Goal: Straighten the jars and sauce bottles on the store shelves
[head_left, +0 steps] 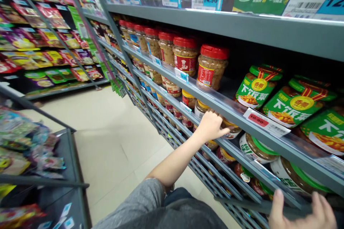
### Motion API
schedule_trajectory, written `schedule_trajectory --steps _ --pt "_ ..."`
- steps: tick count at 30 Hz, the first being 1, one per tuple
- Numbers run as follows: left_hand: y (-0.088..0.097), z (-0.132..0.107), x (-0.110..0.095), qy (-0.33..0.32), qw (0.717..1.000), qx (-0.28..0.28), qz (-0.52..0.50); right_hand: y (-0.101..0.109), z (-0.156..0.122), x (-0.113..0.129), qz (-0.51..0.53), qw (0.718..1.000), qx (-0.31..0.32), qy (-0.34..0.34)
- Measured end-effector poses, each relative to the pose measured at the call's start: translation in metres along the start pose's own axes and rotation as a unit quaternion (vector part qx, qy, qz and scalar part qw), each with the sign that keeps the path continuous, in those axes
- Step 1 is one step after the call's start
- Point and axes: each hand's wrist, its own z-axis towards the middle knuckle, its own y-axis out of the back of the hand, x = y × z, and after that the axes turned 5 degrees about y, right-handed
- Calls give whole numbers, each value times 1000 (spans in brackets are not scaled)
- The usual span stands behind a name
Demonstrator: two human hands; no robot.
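Grey shelves (pixel 220 27) run along a pale tiled floor (pixel 115 139), and the left hand (pixel 211 127) reaches over the front edge of a lower one. Its fingers curl in beside a yellow-lidded jar (pixel 200 109), the thumb stretched toward a neighbouring jar (pixel 233 135) with a white label; the fingertips are hidden, so I cannot tell whether they grip anything. Held wide, thumb well apart from the fingers, the right hand (pixel 298 221) shows at the lower right, partly cut off, near a green-lidded jar (pixel 291 175). One level up stand red-lidded jars (pixel 211 68) and green-labelled jars (pixel 256 87), with a price tag (pixel 266 121) below the latter.
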Motion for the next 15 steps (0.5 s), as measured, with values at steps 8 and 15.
schedule_trajectory --steps 8,15 --pt "-16 15 -9 10 988 153 -18 -19 26 -12 -119 989 79 -49" --pt "1 13 7 -32 986 152 -67 -20 21 -7 -145 985 91 -29"
